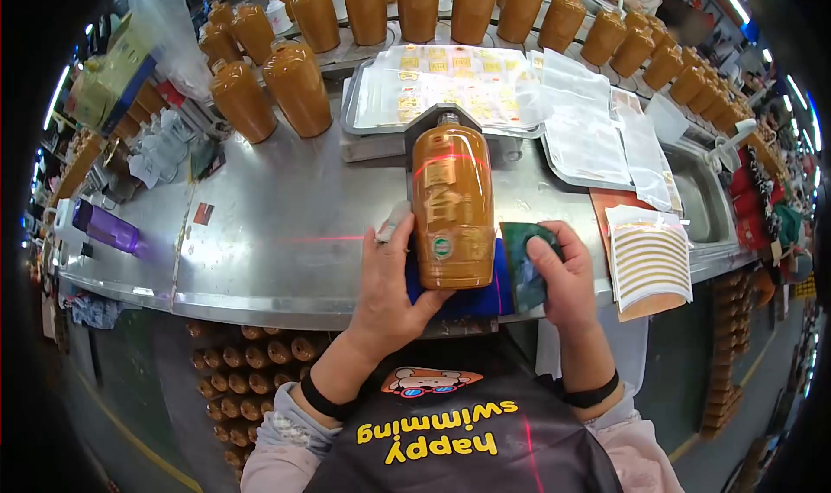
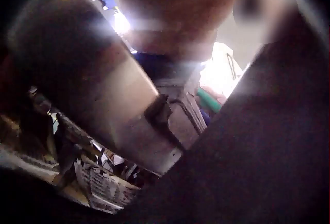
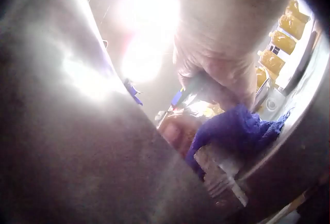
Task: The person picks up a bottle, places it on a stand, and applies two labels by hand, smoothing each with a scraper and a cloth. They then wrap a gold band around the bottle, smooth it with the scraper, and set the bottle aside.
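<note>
A glossy brown bottle (image 1: 452,207) with gold lettering and a small round green mark lies in front of the person, its neck in a dark angular holder (image 1: 411,129). Red light lines cross it. The left hand (image 1: 385,285) grips the bottle's lower left side, thumb at the base; a whitish wrap covers part of one finger. To the right of the bottle, the right hand (image 1: 567,277) pinches a flat dark green piece (image 1: 522,264), thumb on top. A blue cloth (image 1: 472,302) lies under the bottle's base. The left wrist view is mostly dark.
Behind the holder, trays carry sheets of gold stickers (image 1: 459,64). A sheet of curved gold strips (image 1: 651,259) lies at the right, near a sink (image 1: 701,199). Two brown bottles (image 1: 299,90) stand back left, a purple bottle (image 1: 108,226) far left. More bottles line the back.
</note>
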### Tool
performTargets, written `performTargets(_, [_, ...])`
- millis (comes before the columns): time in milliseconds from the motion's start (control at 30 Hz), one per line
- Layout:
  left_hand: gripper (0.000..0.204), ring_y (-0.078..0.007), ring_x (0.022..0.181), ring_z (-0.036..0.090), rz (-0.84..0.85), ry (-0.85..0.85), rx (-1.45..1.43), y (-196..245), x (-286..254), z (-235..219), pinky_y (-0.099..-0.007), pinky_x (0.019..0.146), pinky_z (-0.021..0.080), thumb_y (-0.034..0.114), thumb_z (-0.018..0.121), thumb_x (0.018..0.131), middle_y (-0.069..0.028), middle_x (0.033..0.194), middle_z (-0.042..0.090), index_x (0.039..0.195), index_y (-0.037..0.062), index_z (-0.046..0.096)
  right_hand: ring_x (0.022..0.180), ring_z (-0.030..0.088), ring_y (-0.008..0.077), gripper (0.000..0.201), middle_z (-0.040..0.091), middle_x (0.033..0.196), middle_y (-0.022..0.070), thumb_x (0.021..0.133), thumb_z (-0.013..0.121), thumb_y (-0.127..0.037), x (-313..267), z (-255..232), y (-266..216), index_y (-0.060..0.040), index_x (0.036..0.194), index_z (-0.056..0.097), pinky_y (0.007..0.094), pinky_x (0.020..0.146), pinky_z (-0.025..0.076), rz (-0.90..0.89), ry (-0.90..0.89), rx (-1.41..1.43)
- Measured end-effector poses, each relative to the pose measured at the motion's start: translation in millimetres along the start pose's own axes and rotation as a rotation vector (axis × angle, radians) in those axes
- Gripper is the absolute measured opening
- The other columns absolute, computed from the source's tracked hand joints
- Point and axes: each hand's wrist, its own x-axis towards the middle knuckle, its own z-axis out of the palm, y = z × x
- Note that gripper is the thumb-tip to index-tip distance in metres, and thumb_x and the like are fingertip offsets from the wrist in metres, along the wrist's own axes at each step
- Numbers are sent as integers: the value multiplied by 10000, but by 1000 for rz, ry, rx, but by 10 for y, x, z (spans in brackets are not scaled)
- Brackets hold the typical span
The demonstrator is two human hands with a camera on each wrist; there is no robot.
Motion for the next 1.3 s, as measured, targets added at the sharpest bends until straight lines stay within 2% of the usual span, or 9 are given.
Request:
performTargets(133, [956, -377, 1299, 432, 47, -5, 154, 118, 74, 34, -620, 1124, 159, 410, 734, 814, -221, 1410, 430, 1472, -50, 215, 1055, 588, 121, 378, 564, 1308, 120, 965, 539, -21, 76, -35, -149, -33, 1342, 527, 258, 856, 512, -218, -59, -296])
performTargets(233, [964, -390, 1338, 381, -49, -62, -53, 37, 64, 37, -625, 1117, 152, 474, 693, 837, -236, 1452, 374, 1477, -51, 200, 1218, 526, 208, 446, 445, 1446, 153, 926, 503, 76, 152, -64, -225, -89, 1334, 572, 307, 942, 489, -576, -197, -888])
performTargets(367, [972, -414, 1371, 321, -28, -86, 52, -35, 12, 74, -621, 1115, 148, 572, 621, 857, -250, 1473, 341, 1478, -47, 202, 1320, 408, 354, 564, 402, 1467, 183, 791, 517, 168, 228, 158, -251, -126, 1256, 644, 414, 1061, 386, -718, -325, -919])
performTargets(700, [994, -429, 1356, 332, -10, -59, 56, -24, 23, 88, -620, 1109, 161, 588, 613, 857, -257, 1475, 338, 1473, -66, 188, 1176, 487, 391, 222, 509, 1272, 154, 684, 660, 46, 349, 189, -375, -50, 878, 607, 453, 981, 447, -914, -352, -942])
performTargets(1000, [702, -412, 1366, 346, 151, 67, 262, 172, 92, 41, -630, 1124, 127, 378, 686, 844, -207, 1432, 448, 1430, 81, 439, 1145, 518, 378, 280, 543, 1246, 159, 661, 664, 51, 371, -2, -377, -62, 917, 653, 445, 946, 476, -958, -350, -1086])
performTargets(1133, [613, -425, 1371, 354, 301, 11, 381, 234, 119, -57, -599, 1149, 107, 279, 682, 865, -222, 1403, 489, 1399, 61, 476, 1058, 591, 281, 272, 560, 1279, 184, 781, 608, 75, 299, -138, -378, -32, 1026, 659, 378, 873, 507, -727, -179, -927])
performTargets(1200, [592, -386, 1375, 357, 352, -27, 469, 271, 118, -56, -618, 1143, 109, 261, 681, 836, -136, 1359, 541, 1388, 138, 505, 1015, 617, 185, 231, 561, 1314, 171, 905, 553, 57, 223, -74, -376, -10, 1105, 647, 294, 800, 526, -523, -81, -598])
performTargets(1233, [588, -367, 1376, 358, 379, -45, 514, 283, 120, -53, -627, 1140, 110, 253, 681, 821, -93, 1338, 568, 1382, 177, 519, 927, 621, 123, 249, 575, 1293, 163, 972, 507, -1, 243, -64, -323, 3, 1201, 604, 238, 744, 528, -588, -101, -562])
performTargets(1300, [586, -372, 1362, 371, 463, -53, 490, 279, 143, -67, -619, 1144, 106, 259, 686, 822, -107, 1328, 568, 1374, 156, 521, 981, 633, 204, 228, 592, 1248, 198, 937, 562, -22, 215, -40, -260, 6, 1153, 626, 304, 825, 509, -429, -82, -534])
